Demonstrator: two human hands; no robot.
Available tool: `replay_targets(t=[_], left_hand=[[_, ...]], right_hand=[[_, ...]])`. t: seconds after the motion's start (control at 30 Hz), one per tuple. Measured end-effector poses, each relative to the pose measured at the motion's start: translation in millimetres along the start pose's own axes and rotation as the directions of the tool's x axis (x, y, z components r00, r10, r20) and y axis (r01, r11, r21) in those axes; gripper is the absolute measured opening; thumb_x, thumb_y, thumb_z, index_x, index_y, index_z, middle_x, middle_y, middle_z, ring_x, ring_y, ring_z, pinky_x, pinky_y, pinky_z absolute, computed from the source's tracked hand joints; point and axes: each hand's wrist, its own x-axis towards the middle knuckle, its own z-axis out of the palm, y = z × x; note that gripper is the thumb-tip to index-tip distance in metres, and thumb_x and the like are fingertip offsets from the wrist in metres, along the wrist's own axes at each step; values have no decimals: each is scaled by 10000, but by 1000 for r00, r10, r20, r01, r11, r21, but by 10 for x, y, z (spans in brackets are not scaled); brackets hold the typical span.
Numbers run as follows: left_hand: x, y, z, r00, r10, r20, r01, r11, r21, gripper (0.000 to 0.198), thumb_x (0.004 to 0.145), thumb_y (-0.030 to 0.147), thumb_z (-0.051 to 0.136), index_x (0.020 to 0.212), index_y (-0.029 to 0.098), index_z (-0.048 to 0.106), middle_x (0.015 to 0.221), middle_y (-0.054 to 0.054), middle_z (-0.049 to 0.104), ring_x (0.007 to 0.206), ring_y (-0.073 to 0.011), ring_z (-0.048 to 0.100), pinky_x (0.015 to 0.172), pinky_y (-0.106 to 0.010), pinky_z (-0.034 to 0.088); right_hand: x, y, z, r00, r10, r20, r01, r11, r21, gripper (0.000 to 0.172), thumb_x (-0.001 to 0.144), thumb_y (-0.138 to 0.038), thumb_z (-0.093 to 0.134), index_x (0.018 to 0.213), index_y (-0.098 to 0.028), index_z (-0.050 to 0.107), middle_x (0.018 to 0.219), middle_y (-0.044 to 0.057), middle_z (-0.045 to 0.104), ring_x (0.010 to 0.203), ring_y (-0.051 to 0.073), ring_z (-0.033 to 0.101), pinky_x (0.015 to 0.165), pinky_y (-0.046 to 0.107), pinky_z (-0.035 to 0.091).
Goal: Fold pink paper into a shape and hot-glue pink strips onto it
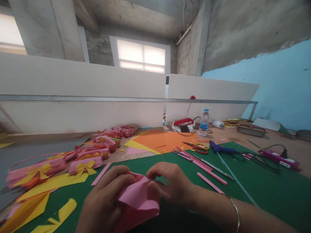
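Observation:
A folded piece of pink paper (138, 197) with open, bent flaps is held between my hands, low in the middle of the view. My left hand (107, 197) is closed around its left side, the fingers over its top edge. At the upper right edge of the paper, my right hand (170, 181) pinches with thumb and forefinger. Right of my hands lie pink paper strips (211, 183), a utility knife (213, 166), small scissors (182, 155) and red-and-yellow-handled scissors (198, 147). The paper's underside is hidden.
Finished pink paper bags with yellow bows (85, 165) stand at the left, near yellow paper scraps (60, 216). Orange sheets (160, 140) lie behind the green mat (274, 194). A blue glue gun (221, 148), a water bottle (204, 123) and a purple power strip (280, 158) are at the right.

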Motion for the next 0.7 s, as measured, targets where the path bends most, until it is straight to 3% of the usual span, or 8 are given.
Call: replay_targets(t=[0.23, 0.43, 0.53, 0.7], left_hand=[[-17, -52, -10, 982, 174, 78, -180, 980, 79, 150, 695, 191, 639, 822, 267, 614, 876, 28, 578, 750, -86, 611, 634, -120, 462], [-22, -56, 1, 969, 225, 98, -231, 972, 51, 242, 728, 128, 609, 905, 292, 621, 914, 36, 580, 779, -68, 621, 701, -102, 463], [-35, -84, 13, 975, 210, 76, -213, 976, 35, 315, 725, 98, 587, 942, 322, 623, 955, 46, 588, 830, -70, 621, 750, -103, 454], [-47, -69, -7, 996, 62, 60, -54, 990, -129, 287, 771, 192, 525, 981, 367, 612, 1068, 68, 590, 980, -93, 586, 812, -114, 438]], right_hand=[[3, -35, 26, 993, -95, -75, 100, 993, 66, 143, 710, -36, 579, 752, -161, 636, 728, 14, 647, 697, 119, 580, 668, 196, 431], [24, 0, 26, 996, -10, -88, 21, 991, 131, 193, 678, 41, 575, 681, -135, 655, 693, 20, 642, 681, 113, 581, 656, 187, 428], [22, -25, 1, 994, 74, -77, -60, 984, 168, 192, 675, 31, 590, 711, -135, 680, 709, 21, 659, 681, 111, 588, 654, 184, 430], [15, -80, -24, 975, 172, -138, -149, 975, 162, 174, 649, 14, 616, 694, -137, 691, 662, 12, 664, 625, 105, 579, 608, 179, 423]])
